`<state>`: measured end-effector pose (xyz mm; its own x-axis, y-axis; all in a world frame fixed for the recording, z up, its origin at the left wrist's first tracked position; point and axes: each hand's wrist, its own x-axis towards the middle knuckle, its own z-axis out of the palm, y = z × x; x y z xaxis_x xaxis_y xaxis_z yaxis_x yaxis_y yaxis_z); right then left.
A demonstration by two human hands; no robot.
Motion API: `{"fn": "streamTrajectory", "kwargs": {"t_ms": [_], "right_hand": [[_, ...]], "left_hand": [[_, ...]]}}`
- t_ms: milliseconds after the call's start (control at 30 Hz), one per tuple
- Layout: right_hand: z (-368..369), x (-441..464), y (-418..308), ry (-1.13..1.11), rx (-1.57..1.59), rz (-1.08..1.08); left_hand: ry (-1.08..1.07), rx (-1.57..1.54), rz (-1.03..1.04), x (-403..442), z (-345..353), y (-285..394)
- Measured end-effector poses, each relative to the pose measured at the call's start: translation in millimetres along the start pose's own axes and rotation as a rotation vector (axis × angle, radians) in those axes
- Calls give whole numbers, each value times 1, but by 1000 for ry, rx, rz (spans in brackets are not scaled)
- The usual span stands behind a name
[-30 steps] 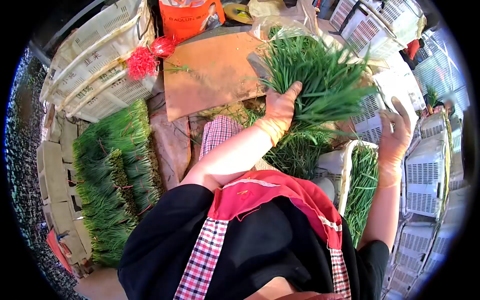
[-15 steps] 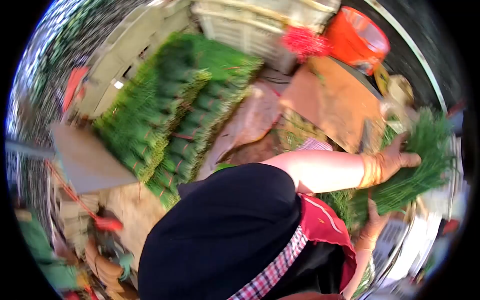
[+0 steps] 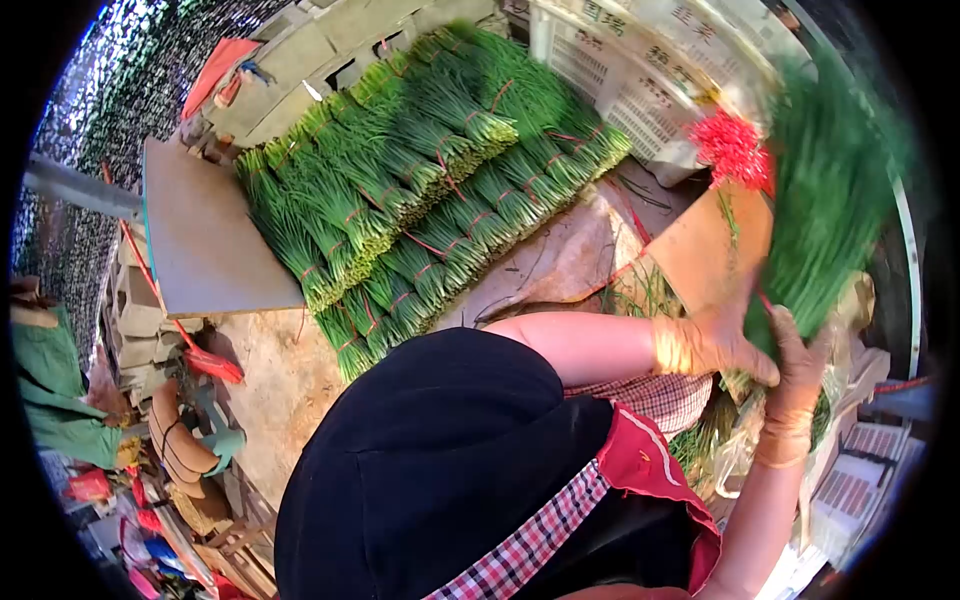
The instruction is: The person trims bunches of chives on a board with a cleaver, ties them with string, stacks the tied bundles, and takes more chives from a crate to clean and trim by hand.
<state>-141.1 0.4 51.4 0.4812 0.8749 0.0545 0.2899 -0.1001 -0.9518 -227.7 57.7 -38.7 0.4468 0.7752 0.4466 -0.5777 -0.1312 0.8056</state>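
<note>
A large bunch of chives [image 3: 825, 190], bound with a red tie near its base, is held upright at the right; its tops are blurred. My left hand [image 3: 715, 345], in an orange glove, is closed at the near side of the base. On the other side, my right hand [image 3: 800, 375], gloved likewise, wraps its fingers round the lower stems. The butt ends are mostly hidden by the hands. To the left lie stacked rows of tied chive bundles [image 3: 400, 185], red bands round them and cut ends facing me.
White plastic crates [image 3: 640, 95] stand behind, beside a clump of red ties [image 3: 730, 148]. An orange-brown board [image 3: 710, 245] slopes near the hands. A grey-brown board [image 3: 215, 240] edges the stack at left. Loose stems and clear plastic [image 3: 735, 455] lie below the hands.
The bunch has swung from lying sideways to upright, tops upward. My left hand has moved from on top of the stems down to the base, close to my right hand. The view has shifted.
</note>
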Motion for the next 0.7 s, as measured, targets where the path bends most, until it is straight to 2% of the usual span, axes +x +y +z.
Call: {"fn": "streamTrajectory", "kwargs": {"t_ms": [33,100,167,233,267,300,333,367,400,433,467,500,533,567,600,700], "right_hand": [[12,15,12,-63,-284,-215],[52,26,-3,-281,-385,-358],[86,36,9,-438,-58,-183],[99,39,19,-521,30,-115],[93,47,32,-526,-269,-337],[85,54,47,-519,-569,-555],[70,58,63,-518,-592,-417],[50,61,82,-479,-558,-207],[29,62,100,-439,-522,11],[11,62,105,-364,-569,152],[-7,62,110,-288,-613,291],[-33,56,129,-199,-494,337],[-58,51,148,-107,-374,377],[-80,46,160,-102,-383,435],[-97,38,169,-94,-391,492],[-131,11,186,-96,-531,595]], "left_hand": [[63,-348,-144,5,-14,9],[80,-244,-34,20,-60,24],[238,-357,-131,17,-96,6],[339,-486,-143,21,-140,-2],[367,-334,-61,27,-169,-17],[480,-398,-142,30,-195,-24],[510,-295,8,38,-226,-39],[564,-234,-35,44,-254,-39],[672,-303,-116,52,-281,-34],[684,-273,-18,60,-315,-48],[748,-51,-40,68,-343,-49],[701,41,47,74,-393,-81],[781,-195,44,78,-414,-93],[923,-169,-25,86,-423,-89],[947,-128,-35,92,-441,-96],[1217,305,-318,106,-476,-112]]}}
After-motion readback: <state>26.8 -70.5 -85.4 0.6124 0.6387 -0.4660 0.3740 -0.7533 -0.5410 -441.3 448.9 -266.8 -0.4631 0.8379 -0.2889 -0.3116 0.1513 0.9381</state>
